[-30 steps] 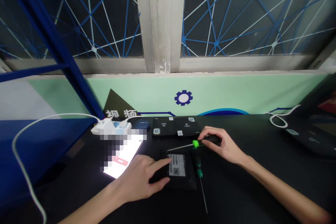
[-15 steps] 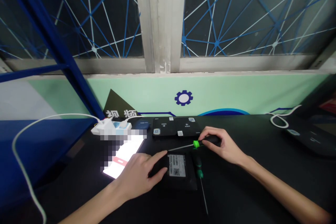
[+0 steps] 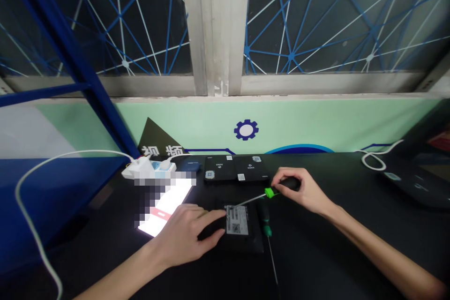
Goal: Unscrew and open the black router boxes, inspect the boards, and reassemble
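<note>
A small black drive (image 3: pixel 246 239) with a white label lies flat on the black table. My left hand (image 3: pixel 186 239) presses on its left edge, forefinger stretched along the top corner and thumb against the side. My right hand (image 3: pixel 302 192) is closed round the black handle of a screwdriver with a green collar (image 3: pixel 269 192). Its thin shaft slants down left, the tip resting at the drive's top edge near the label. A second green-handled screwdriver (image 3: pixel 267 234) lies loose on the table just right of the drive.
Two black flat devices (image 3: pixel 235 168) lie side by side behind the drive. A lit phone (image 3: pixel 165 208) lies to the left, near a white power strip (image 3: pixel 147 168) with a trailing white cable. A white cable (image 3: pixel 374 159) and a dark device lie far right.
My right hand has shifted slightly right and lifted the screwdriver handle, so the tip now comes down on the drive's top edge. My left forefinger slid off the label towards the drive's left corner.
</note>
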Motion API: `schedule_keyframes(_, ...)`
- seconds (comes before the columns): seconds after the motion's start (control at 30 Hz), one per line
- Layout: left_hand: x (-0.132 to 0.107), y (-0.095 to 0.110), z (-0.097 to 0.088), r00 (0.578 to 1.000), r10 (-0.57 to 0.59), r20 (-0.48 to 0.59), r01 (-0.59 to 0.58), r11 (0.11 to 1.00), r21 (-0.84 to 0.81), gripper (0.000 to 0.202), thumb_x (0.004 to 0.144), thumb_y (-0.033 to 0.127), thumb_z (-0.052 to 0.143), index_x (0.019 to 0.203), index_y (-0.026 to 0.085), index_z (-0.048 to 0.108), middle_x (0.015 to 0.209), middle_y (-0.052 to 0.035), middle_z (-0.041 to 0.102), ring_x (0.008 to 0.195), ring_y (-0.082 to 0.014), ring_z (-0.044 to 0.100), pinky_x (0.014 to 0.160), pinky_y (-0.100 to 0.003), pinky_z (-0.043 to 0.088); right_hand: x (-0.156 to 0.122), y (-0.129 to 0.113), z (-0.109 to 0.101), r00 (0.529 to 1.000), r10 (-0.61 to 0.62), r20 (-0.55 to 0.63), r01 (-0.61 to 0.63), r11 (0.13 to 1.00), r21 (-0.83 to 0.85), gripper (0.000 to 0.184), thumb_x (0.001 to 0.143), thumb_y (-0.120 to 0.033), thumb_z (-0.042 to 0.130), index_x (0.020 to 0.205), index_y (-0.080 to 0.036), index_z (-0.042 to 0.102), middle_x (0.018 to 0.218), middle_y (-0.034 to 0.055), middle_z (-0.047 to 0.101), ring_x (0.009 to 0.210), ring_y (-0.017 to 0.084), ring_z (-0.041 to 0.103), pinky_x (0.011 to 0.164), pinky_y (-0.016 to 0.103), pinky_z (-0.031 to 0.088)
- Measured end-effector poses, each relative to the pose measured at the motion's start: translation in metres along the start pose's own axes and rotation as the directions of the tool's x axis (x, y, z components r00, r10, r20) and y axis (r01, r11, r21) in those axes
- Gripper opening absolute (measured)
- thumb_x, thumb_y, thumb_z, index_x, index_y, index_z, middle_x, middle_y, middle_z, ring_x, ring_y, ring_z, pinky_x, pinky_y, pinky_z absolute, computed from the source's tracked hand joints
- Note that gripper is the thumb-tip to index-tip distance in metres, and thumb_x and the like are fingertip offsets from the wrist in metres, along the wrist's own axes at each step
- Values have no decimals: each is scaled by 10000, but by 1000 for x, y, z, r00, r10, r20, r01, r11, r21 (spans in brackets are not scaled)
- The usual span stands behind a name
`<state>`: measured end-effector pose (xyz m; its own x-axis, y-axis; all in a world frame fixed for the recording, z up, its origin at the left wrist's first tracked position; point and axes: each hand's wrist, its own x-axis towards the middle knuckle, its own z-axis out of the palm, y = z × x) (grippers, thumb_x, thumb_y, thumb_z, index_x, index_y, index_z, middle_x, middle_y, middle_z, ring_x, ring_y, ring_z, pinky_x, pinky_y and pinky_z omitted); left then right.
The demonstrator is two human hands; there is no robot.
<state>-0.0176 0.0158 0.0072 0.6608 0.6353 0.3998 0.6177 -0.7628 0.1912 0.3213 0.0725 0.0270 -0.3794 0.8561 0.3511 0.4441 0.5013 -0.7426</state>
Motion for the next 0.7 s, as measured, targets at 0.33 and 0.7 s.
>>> schedule_keyframes(0.33, 1, 0, 0, 993, 116, 18, -116, 993, -13, 255, 1009, 313, 523, 1141, 194, 706, 573, 27, 608, 499, -154, 584, 534, -289, 435, 0, -6, 7, 999, 27, -28, -29, 997, -69, 204, 854, -340, 696, 698, -208, 704, 736, 26, 694, 682, 195, 637, 673, 330, 473)
schedule_keyframes(0.7, -1, 0, 2, 995, 96, 0, -96, 994, -58, 271, 990, 365, 581, 1177, 189, 669, 582, 47, 602, 518, -155, 602, 567, -287, 445, 3, 0, -13, 939, -49, -339, -35, 971, -237, 432, 869, -467, 687, 525, -210, 636, 563, 24, 632, 532, 176, 561, 557, 326, 426)
